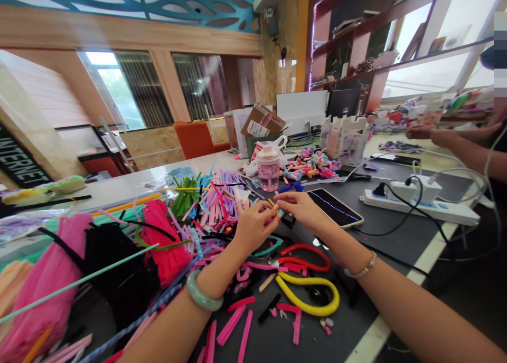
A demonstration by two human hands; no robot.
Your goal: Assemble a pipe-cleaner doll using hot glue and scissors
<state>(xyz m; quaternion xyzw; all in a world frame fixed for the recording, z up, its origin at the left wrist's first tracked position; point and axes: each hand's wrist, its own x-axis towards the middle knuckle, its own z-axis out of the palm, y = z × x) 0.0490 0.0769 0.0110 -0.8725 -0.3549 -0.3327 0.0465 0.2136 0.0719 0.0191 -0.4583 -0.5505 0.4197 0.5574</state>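
Both hands meet over the dark table (277, 328), fingertips together around a small colourful piece (280, 212) with yellow and teal bits. My left hand (256, 223), a green bangle on its wrist, pinches it from the left. From the right, my right hand (297, 206) closes its fingers on it too; the piece is mostly covered. Below the hands lie red-handled scissors (304, 255) and a yellow-handled tool (317, 294). Cut pink strips (232, 325) are scattered nearby. Bundles of pink and purple stems (216, 202) lie behind my left hand.
A phone or tablet (335, 207) and a power strip (420, 207) with cables are on the right. A pink bottle (268, 168) stands behind the hands. Pink (51, 289), black (119, 263) and red bundles (164, 241) fill the left. Another person's hands (435, 133) show at far right.
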